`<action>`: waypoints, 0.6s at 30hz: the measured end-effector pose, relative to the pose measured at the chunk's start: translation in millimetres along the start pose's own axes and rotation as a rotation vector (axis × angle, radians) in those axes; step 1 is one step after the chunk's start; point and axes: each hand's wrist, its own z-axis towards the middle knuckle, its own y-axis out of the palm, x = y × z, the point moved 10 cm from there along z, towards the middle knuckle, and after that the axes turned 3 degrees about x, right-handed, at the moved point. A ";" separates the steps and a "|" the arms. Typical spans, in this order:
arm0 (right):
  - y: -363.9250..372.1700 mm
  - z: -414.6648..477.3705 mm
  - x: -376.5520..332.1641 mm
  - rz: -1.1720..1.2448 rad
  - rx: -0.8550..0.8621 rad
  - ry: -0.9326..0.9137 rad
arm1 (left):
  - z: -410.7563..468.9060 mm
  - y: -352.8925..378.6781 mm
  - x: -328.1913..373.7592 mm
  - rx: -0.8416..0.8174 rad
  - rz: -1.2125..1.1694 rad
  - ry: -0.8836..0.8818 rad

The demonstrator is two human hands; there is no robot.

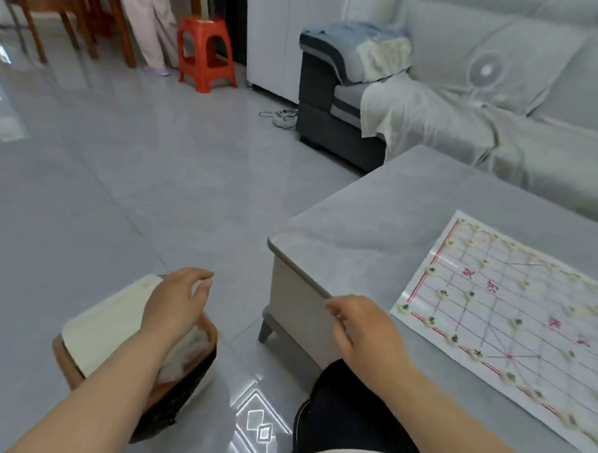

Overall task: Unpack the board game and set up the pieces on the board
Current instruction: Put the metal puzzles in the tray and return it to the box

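The paper Chinese chess board (534, 305) was laid flat on the grey table (376, 229), near its right side, with one corner close to the table's front edge. Round pale pieces (404, 309) with green marks were set on the line crossings along the board's nearer side. More pieces were ranged along the far side, where blur hid their markings.

The left hand (177, 300) was held over a brown bin (194, 374) standing on the tiled floor (151, 181) to the left of the table. Its fingers were loosely curled and slightly spread, the thumb kept apart from the forefinger, and nothing was seen between them. A pale flat panel (103, 334) was lying across the bin's left part, and a black liner bag (168, 410) was draped over its near side.

The right hand (363, 329) was raised at the table's front edge, just left of the board's corner. Its fingers were curled in towards the thumb; whether anything was pinched there could not be told.

A covered sofa (490, 81) was seen behind the table, and a red plastic stool (206, 54) farther back.
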 end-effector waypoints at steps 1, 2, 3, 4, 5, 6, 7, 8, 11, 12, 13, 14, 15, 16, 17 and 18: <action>-17.8 -5.5 14.9 0.020 0.025 0.080 | -2.6 6.7 30.7 -0.011 -0.034 0.051; -32.5 -14.6 30.2 0.045 0.027 0.156 | -6.5 14.3 60.2 -0.028 -0.058 0.105; -48.9 -25.4 45.3 0.067 0.046 0.220 | -11.3 22.1 89.5 -0.043 -0.078 0.158; -63.7 -36.6 61.9 0.069 0.070 0.280 | -17.6 28.7 115.9 -0.056 -0.099 0.198; -80.2 -48.9 79.0 0.065 0.098 0.336 | -24.6 36.6 141.2 -0.072 -0.122 0.232; -96.0 -61.5 96.8 0.057 0.127 0.389 | -32.6 45.4 165.1 -0.087 -0.149 0.264; -111.7 -75.1 113.7 0.055 0.153 0.447 | -41.0 55.2 186.5 -0.109 -0.173 0.292; -125.7 -89.6 130.2 0.051 0.176 0.498 | -49.3 66.1 207.0 -0.134 -0.187 0.321; -164.6 -138.1 171.8 0.048 0.264 0.639 | -72.0 96.9 259.3 -0.197 -0.193 0.418; -175.8 -154.8 183.1 0.047 0.299 0.676 | -78.3 106.0 272.1 -0.215 -0.192 0.432; -185.6 -171.0 193.7 0.042 0.331 0.711 | -83.6 114.3 282.7 -0.230 -0.190 0.439; -194.1 -186.4 204.1 0.037 0.363 0.745 | -88.2 122.1 291.6 -0.244 -0.182 0.444; -200.4 -201.1 214.6 0.034 0.388 0.783 | -92.3 129.5 299.2 -0.256 -0.169 0.451; -205.9 -213.8 224.2 0.032 0.408 0.820 | -95.9 136.6 305.8 -0.267 -0.151 0.459; -209.4 -225.1 233.0 0.031 0.419 0.857 | -98.4 142.6 311.0 -0.276 -0.131 0.468; -211.2 -235.5 241.5 0.031 0.426 0.895 | -99.9 147.8 316.0 -0.282 -0.113 0.472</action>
